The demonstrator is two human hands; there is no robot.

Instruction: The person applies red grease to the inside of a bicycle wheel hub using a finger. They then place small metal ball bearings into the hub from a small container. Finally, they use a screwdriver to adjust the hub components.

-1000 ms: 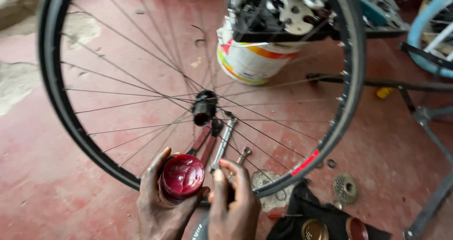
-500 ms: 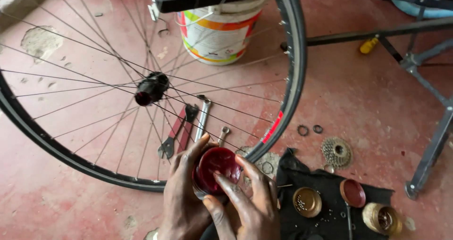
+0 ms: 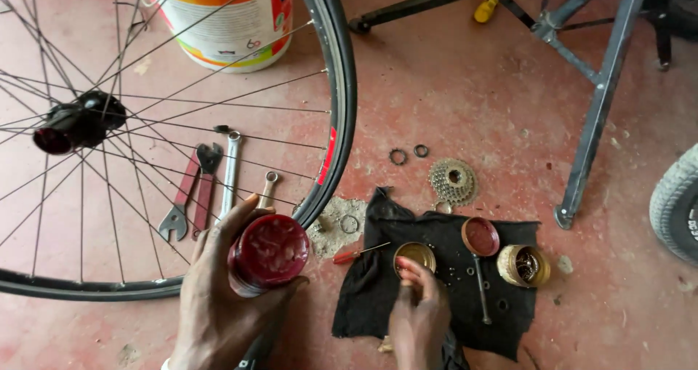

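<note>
We hold a small red tub of grease in our left hand, fingers curled round its side and thumb up against the rim, so the hand is closed about as far as the tub allows. The tub looks light and stiff, likely plastic, but its open top is smeared with red grease, so we judge it slippery near the rim; the wall lower down, where the fingers sit now, seems the safest place to grip it.

Our right hand reaches forward onto the black cloth, fingertips bunched and touching the near edge of a small brass cup. The fingers are nearly closed in a pinch, but we cannot tell whether they have hold of anything. The cup looks hard and small, and we judge it greasy, so best taken by its rim.

Beyond and to the right of that hand lie a red lid, a thin axle rod and another brass piece. Further out sits a sprocket cluster. Between our hands lies a small red-handled screwdriver. Ahead of the left hand, wrenches lie behind the spokes of a bicycle wheel.
</note>
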